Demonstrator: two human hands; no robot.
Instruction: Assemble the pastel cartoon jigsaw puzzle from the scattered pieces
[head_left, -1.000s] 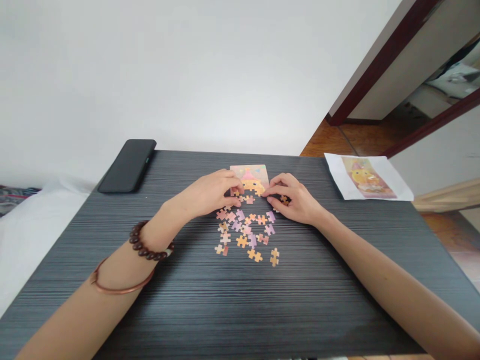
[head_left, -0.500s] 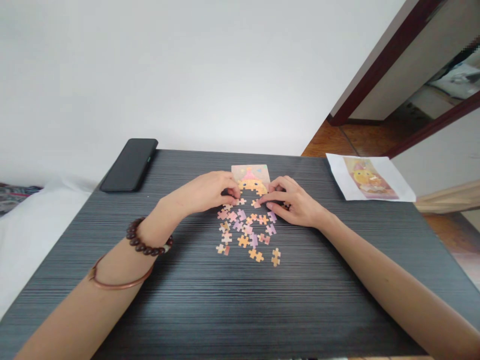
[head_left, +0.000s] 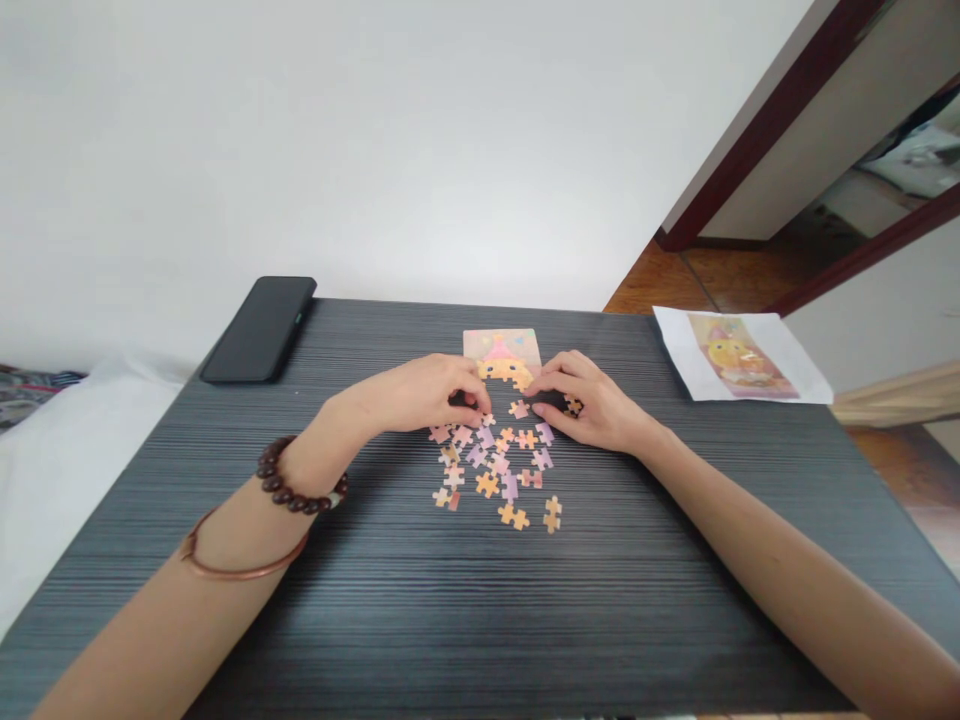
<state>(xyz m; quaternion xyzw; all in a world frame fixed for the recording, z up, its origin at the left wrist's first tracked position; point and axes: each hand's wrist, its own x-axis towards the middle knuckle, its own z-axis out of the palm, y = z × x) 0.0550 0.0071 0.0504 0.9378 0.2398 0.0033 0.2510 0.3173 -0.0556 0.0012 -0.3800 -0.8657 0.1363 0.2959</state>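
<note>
- I am holding the left hand (head_left: 431, 393) low over the table (head_left: 465, 610), its thumb and fingers curling close together by a pink piece (head_left: 488, 420); I cannot tell whether they are gripping it.
- I am keeping the right hand (head_left: 589, 400) loosely spread, thumb and forefinger standing apart, with one piece (head_left: 519, 409) lying just beside their tips.
- The joined part (head_left: 502, 350) of the puzzle is lying flat between the hands, its straight top side facing the far edge and its toothed lower side facing me.
- The loose pieces (head_left: 487, 485) are scattering below it, so room between the hands is running tight.
- Orange pieces (head_left: 573, 405) are lying partly hidden by the right hand.
- From the lowest pieces, a wide stretch of striped top is running to the near edge.
- The phone (head_left: 259, 330) is lying along the left edge at the far corner, well apart from the left hand.
- The sheet (head_left: 739, 355) is covering the far right corner and reaching past the edge.
- The wall (head_left: 375, 150) is bounding the far side.
</note>
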